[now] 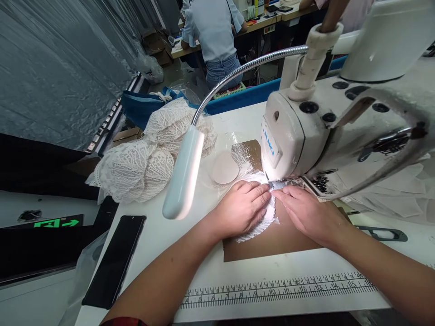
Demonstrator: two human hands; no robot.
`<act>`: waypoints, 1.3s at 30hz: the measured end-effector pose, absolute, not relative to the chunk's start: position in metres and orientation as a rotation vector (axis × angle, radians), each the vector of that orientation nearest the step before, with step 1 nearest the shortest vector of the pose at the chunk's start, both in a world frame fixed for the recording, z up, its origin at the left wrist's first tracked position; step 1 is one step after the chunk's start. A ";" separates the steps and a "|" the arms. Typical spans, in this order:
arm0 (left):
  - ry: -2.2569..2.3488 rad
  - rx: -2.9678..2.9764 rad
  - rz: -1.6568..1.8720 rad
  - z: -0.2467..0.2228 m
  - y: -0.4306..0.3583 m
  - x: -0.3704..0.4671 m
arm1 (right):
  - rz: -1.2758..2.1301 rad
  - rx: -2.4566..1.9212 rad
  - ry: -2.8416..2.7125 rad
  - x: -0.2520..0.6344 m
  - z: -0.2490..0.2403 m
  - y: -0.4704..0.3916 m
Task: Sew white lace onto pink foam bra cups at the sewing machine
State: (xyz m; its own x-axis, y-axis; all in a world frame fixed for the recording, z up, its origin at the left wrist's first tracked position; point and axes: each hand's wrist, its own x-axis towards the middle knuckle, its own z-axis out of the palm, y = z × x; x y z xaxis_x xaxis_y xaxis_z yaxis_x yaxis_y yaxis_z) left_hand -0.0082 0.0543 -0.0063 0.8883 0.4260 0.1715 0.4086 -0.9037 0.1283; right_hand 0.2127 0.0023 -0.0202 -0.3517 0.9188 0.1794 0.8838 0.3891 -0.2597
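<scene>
White lace fabric [256,231] lies under the needle area of a white sewing machine [288,131], on a brown sheet [272,246]. My left hand [241,208] rests on the lace, fingers extended and laid flat, just left of the presser foot. Close to the right side of the foot, my right hand [306,213] has its fingers together at the fabric edge; what lies between thumb and fingers is hidden. A round pale disc [225,167] sits behind my left hand.
Lace piles [132,170] stand at the left of the white table [204,258]. A lamp [183,176] hangs over it. A black phone [115,260] lies front left, a thread snipper [384,233] at right. A ruler strip runs along the front. Another person [215,36] sits beyond.
</scene>
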 end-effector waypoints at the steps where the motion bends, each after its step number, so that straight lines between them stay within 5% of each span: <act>1: 0.665 2.972 0.302 -0.007 0.054 -0.008 | 0.165 -1.577 -2.354 0.213 -0.020 0.002; 11: 0.659 2.947 0.285 -0.003 0.054 -0.008 | 0.063 -1.164 -2.485 0.217 -0.013 -0.002; 39: 0.747 2.925 0.232 -0.001 0.052 -0.004 | -0.109 -1.452 -2.451 0.211 -0.017 0.001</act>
State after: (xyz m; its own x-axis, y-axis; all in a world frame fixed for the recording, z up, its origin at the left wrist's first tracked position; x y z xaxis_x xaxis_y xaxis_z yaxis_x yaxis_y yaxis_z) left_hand -0.0037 0.0522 -0.0006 0.8670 0.4837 0.1197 0.4663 -0.8723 0.1472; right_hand 0.2109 0.0009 -0.0170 -0.4503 0.8464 0.2843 0.8683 0.4893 -0.0814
